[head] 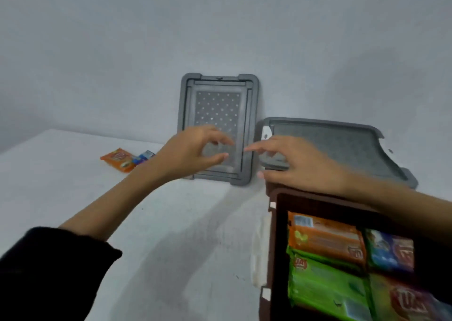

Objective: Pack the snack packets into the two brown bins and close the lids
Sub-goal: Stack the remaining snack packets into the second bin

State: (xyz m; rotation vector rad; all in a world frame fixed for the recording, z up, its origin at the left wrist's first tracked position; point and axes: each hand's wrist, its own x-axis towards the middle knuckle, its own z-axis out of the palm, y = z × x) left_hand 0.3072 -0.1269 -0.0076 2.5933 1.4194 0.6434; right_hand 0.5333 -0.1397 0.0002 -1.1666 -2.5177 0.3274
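A grey lid [247,105] leans upright against the white wall at the back of the table. My left hand [193,149] hovers in front of its lower half, fingers apart and empty. My right hand [293,164] reaches beside it, fingers spread, over the near edge of a second grey lid [342,144] that lies on a closed bin. In front, an open brown bin [275,235] holds orange [322,237], green [322,286] and blue [389,252] snack packets. An orange packet [117,159] and a blue packet [145,157] lie loose on the table at the left.
The white table [171,223] meets the white wall [171,39] behind the lids. A black sleeve [49,271] covers my left forearm at the lower left. The view is motion-blurred.
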